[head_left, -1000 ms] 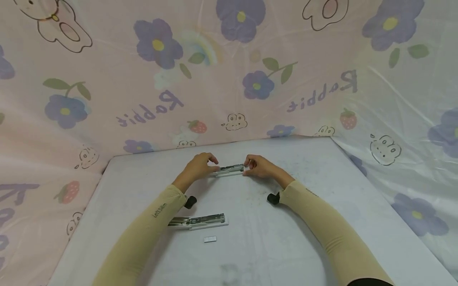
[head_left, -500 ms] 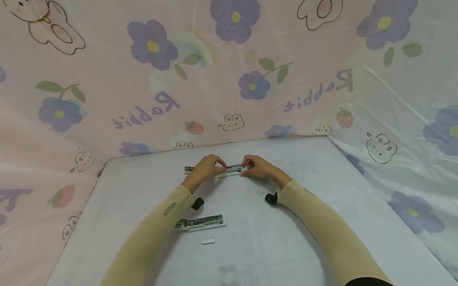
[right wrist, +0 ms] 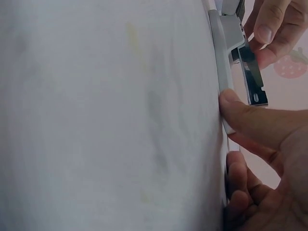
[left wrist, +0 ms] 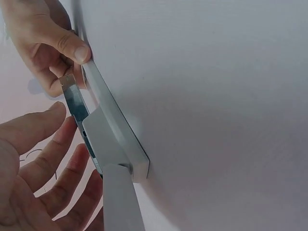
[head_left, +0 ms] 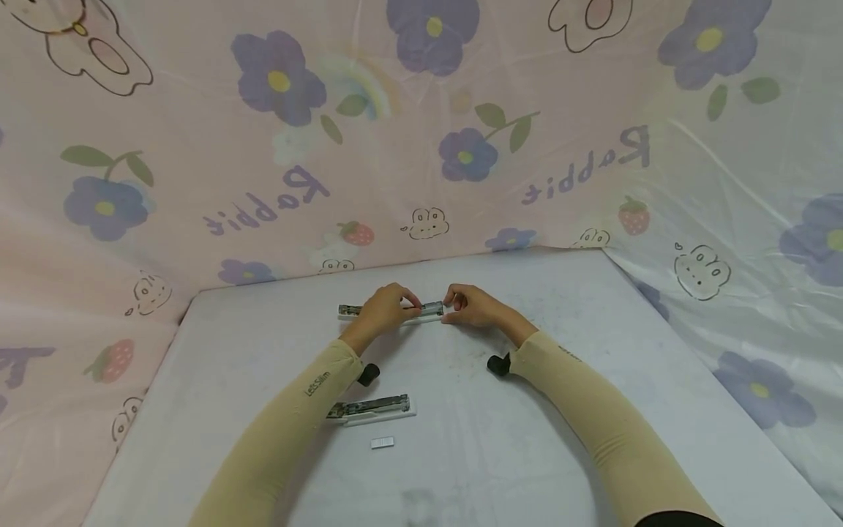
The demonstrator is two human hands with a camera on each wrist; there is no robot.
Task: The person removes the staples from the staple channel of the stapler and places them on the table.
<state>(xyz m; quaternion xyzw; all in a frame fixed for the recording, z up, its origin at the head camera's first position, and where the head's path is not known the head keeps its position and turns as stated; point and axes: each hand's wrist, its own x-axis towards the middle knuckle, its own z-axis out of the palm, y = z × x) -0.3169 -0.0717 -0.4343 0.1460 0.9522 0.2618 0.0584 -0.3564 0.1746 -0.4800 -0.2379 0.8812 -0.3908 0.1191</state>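
Note:
An opened white stapler [head_left: 431,316] lies at the far middle of the table, its metal rail [left wrist: 73,98] exposed. My right hand [head_left: 484,307] pinches the right end of its base, the thumb [right wrist: 231,103] on the near side. Over the stapler's middle is my left hand [head_left: 382,311], hiding part of it. In the left wrist view its fingers [left wrist: 60,144] are spread, with fingertips at the rail and the thumb apart from it. Whether a staple strip lies under the fingertips cannot be seen.
A second opened stapler [head_left: 377,408] lies nearer on the table, partly behind the left sleeve [head_left: 290,424]. In front of it is a short silver staple strip [head_left: 382,443]. A patterned cloth wall [head_left: 395,146] rises behind the white table [head_left: 500,454].
My left hand has moved right along the stapler, from its left part to the middle, uncovering its left end. The right hand keeps its hold on the base.

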